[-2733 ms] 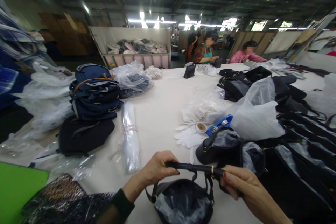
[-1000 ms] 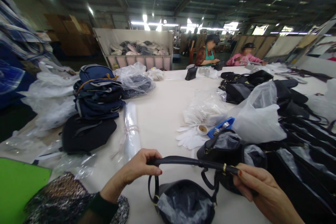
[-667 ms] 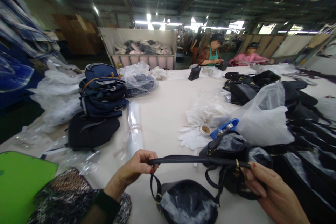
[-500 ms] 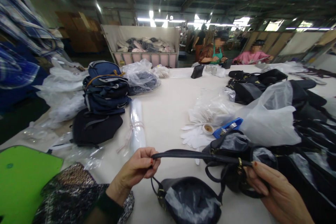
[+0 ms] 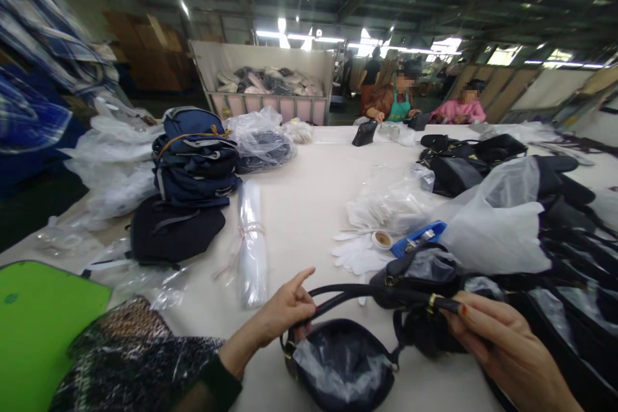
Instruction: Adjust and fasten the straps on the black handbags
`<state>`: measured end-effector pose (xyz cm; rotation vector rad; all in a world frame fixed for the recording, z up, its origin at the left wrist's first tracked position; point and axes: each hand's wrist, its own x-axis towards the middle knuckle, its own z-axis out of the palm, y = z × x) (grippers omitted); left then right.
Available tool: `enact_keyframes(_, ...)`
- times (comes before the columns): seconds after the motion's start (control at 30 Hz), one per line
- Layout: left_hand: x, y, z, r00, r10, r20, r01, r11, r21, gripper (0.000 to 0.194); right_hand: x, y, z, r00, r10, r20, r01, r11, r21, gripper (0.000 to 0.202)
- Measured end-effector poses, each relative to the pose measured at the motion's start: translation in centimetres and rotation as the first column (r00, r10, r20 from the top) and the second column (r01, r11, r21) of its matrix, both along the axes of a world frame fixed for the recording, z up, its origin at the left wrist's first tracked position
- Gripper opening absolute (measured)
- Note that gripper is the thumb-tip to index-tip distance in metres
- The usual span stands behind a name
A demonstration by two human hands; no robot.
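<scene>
A black handbag (image 5: 348, 393) stands on the table before me, its mouth open and clear plastic showing inside. Above it runs a black bag strap (image 5: 360, 291) with a gold buckle near its right end. Curled around the left part of the strap is my left hand (image 5: 282, 312), with its index finger stretched out. My right hand (image 5: 505, 335) pinches the strap's right end beside the buckle. Another black bag (image 5: 420, 270) with plastic in its mouth lies just beyond. The right fingers partly hide the strap end.
Navy backpacks (image 5: 196, 154) are stacked at left, near a rolled clear plastic bundle (image 5: 252, 244). White gloves (image 5: 360, 254), a tape roll (image 5: 382, 240) and plastic bags (image 5: 497, 225) lie at right, beside heaped black bags. Two people (image 5: 398, 100) sit across the table.
My left hand has moved right and slightly down, and its index finger now points out. The strap, taut before, now bows into a loop. A co-worker's hand has reached to the small black pouch.
</scene>
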<state>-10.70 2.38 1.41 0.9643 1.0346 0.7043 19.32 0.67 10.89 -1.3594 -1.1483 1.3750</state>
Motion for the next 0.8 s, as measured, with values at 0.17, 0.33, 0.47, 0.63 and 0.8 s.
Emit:
enact_keyframes(0.17,1.6,2.6,0.3,0.935,-0.346,-0.082,0.341,0.937,-0.073,0.088,0.3,-0.1,-0.5,0.995,0.073,-0.06,-0.074,0.997,-0.01,0.031)
enact_keyframes(0.33,2.1,4.5,-0.5,0.872,-0.477,-0.112,0.462,0.877,-0.135,0.084,0.7,-0.5,-0.6,0.993,0.022,-0.118,-0.026,0.999,-0.027,0.029)
enact_keyframes(0.47,2.7,5.0,-0.9,0.836,-0.533,-0.13,0.518,0.845,-0.133,0.056,0.7,-0.6,-0.6,0.983,-0.009,-0.183,0.008,1.0,-0.007,0.035)
enact_keyframes(0.63,1.9,5.3,-0.5,0.887,-0.433,-0.163,0.432,0.901,-0.044,0.044,1.3,-0.5,-1.3,0.977,-0.073,-0.202,0.075,0.997,0.004,0.034)
enact_keyframes(0.8,-0.7,5.0,-0.3,0.963,-0.196,-0.186,0.211,0.976,0.062,0.051,1.5,-0.3,-2.3,0.982,-0.093,-0.166,0.094,0.996,0.0,0.041)
